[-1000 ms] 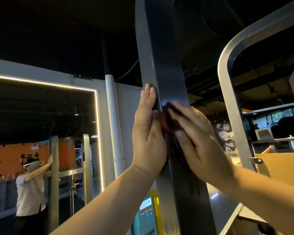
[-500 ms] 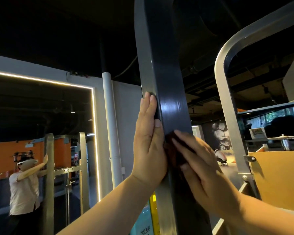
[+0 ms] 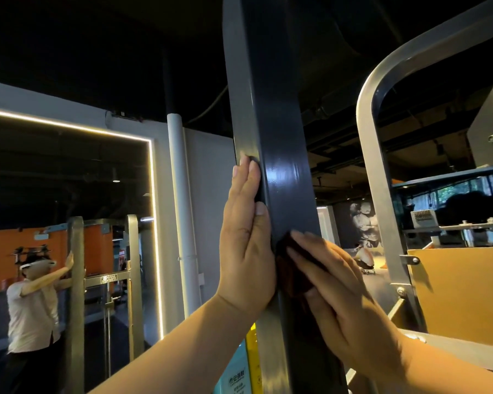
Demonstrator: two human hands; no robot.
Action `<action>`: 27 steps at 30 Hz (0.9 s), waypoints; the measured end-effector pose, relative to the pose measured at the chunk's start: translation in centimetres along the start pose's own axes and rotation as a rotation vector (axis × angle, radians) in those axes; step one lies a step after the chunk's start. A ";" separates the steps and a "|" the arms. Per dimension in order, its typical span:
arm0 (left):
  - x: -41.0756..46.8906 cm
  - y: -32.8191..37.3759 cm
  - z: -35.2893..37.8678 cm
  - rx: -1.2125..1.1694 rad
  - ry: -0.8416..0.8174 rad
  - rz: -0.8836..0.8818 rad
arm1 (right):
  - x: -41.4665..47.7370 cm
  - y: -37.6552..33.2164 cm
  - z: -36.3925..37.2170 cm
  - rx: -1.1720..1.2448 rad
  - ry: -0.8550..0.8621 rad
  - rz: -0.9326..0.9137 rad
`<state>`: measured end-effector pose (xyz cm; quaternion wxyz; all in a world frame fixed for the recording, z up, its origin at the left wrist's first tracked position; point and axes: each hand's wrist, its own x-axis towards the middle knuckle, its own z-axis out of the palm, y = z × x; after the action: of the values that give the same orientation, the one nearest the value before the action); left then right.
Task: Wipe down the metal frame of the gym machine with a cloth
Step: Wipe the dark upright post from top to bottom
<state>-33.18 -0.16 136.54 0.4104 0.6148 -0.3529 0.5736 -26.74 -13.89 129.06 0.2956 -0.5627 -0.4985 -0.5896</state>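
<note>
Currently both hands sit on the dark metal upright [image 3: 279, 166] of the machine, which runs top to bottom through the middle of my view. Left hand [image 3: 246, 245]: flat against the left side of the upright, fingers straight and together, tips pointing up, thumb lying along the front corner; it grips nothing. Right hand [image 3: 345, 302]: a little lower, on the front face, fingers stretched out and angled up to the left, pressing a dark reddish-brown cloth [image 3: 292, 268] onto the metal. I make out the cloth only as a crumpled patch under and just beyond those fingertips, touching the upright between the two hands; how much of it lies under the palm I cannot tell. The hands are close, nearly touching at the left palm's edge. Right of the upright, well apart from it, a silver frame tube [image 3: 373, 155] rises and bends over to the right, with a yellow panel [image 3: 461, 294] at its foot. On the left I note a white pipe [image 3: 180, 194] against the wall and a light-edged mirror [image 3: 151, 223] showing a person [image 3: 32, 308] in a pale shirt with arms raised to a post. A teal label [image 3: 236, 382] shows low on the frame.
</note>
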 end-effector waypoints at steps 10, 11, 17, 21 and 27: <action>-1.3 0.0 0.0 0.021 0.000 0.015 | 1.5 -1.6 1.2 0.067 0.105 0.118; -1.8 -0.1 0.1 0.020 0.001 0.012 | 0.0 -1.8 1.2 0.053 0.077 0.102; -2.2 -0.1 0.0 0.049 0.009 0.024 | 3.9 0.0 0.3 0.063 0.051 0.085; -2.3 -0.1 0.1 0.123 0.027 0.017 | 9.7 0.9 0.3 0.111 0.179 0.267; -0.1 0.4 -1.1 0.138 0.025 0.025 | 3.1 -1.8 1.2 0.114 0.109 0.154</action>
<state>-34.05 0.64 136.46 0.3644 0.6298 -0.3150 0.6094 -28.56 -11.51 131.44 0.3982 -0.5487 -0.4696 -0.5655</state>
